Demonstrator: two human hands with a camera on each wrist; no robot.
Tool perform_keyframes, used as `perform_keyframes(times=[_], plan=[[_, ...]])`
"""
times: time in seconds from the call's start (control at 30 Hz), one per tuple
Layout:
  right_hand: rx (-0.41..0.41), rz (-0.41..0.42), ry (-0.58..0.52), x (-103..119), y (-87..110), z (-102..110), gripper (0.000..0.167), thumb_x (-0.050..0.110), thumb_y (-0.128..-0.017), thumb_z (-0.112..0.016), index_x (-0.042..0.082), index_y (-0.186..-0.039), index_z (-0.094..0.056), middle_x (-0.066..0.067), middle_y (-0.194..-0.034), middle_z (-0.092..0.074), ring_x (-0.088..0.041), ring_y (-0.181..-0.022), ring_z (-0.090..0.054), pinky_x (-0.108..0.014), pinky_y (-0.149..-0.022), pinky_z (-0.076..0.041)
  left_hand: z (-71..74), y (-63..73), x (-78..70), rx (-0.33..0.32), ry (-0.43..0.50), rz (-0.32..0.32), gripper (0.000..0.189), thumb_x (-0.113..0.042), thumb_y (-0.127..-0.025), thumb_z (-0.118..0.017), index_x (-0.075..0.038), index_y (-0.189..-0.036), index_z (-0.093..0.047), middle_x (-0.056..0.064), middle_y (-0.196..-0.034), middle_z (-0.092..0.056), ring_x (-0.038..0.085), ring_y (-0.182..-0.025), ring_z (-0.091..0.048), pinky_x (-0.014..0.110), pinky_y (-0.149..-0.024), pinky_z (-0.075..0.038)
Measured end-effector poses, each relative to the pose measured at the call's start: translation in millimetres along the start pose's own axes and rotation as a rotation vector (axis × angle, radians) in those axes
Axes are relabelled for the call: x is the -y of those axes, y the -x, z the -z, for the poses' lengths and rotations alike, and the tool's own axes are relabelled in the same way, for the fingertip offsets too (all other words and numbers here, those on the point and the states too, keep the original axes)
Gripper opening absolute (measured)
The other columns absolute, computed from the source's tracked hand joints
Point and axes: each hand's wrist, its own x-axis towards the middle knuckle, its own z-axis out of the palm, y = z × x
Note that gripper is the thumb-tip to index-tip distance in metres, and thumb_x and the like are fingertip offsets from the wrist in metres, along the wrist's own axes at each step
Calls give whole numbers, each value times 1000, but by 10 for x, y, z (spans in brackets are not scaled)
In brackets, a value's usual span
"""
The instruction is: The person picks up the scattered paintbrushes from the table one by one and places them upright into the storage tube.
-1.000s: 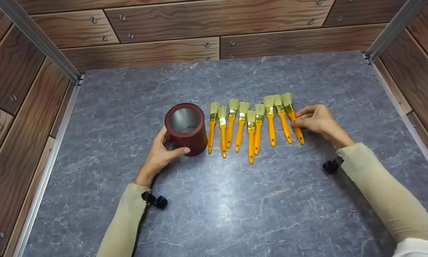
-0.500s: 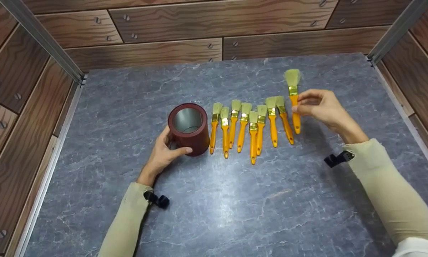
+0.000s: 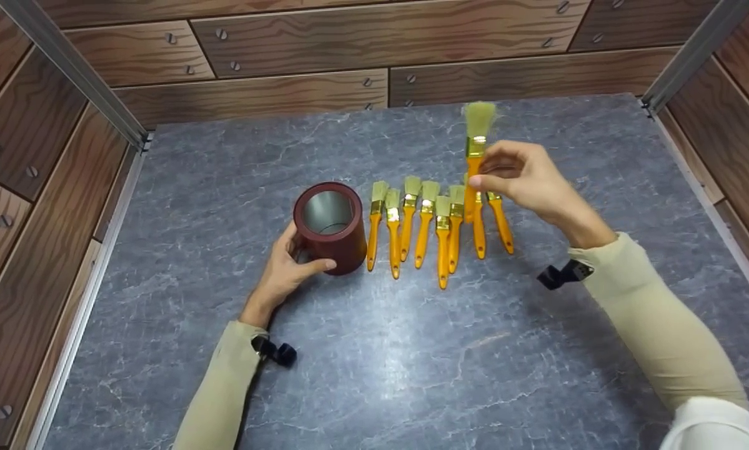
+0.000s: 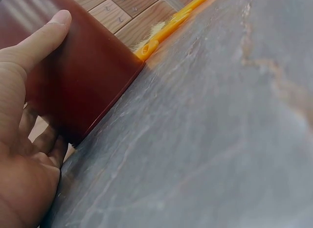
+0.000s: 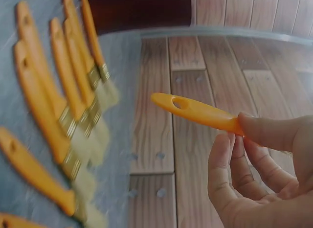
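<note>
In the head view, your right hand [image 3: 524,181] has carried the lifted paintbrush [image 3: 474,153] leftward since half a second ago, from beyond the row's right end to right of upper centre, bristles up. Your thumb and fingers pinch its orange handle. Your left hand [image 3: 280,265] stays wrapped round the dark red cylindrical can [image 3: 347,253], unmoved left of centre, upright on the grey marbled tabletop [image 3: 362,350]. Eight other paintbrushes [image 3: 443,237] lie across the middle; your right hand and the lifted brush cover the heads of the two rightmost.

In the left wrist view, your thumb lies along the can's side, your fingers partly hidden behind; the upper-left edges crop its rim.

In the right wrist view, your pinch shows at lower right, but the lifted brush's bristles are out of sight. The lying brushes, at left, are blurred.
</note>
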Motion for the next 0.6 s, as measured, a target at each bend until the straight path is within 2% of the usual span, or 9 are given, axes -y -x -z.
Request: perform_keyframes(times=[0.33, 0.6], plan=[[67, 77, -20, 322, -107, -300, 26, 7, -97, -80, -1, -119, -70, -8, -107, -72, -21, -95, -73, -29, -88, -63, 4, 7, 5, -4, 1, -7, 90, 2, -84, -90, -26, -159, -50, 6, -150, -63, 29, -140, -58, 42, -117, -50], [109, 151, -28, 487, -181, -532, 26, 8, -97, -79, -1, -119, -70, -11, -106, -73, -24, -92, -73, -30, -83, -63, 6, 8, -1, -1, -17, 9, 90, -3, -84, -91, -28, -160, -49, 3, -152, -63, 24, -144, -55, 39, -121, -45]])
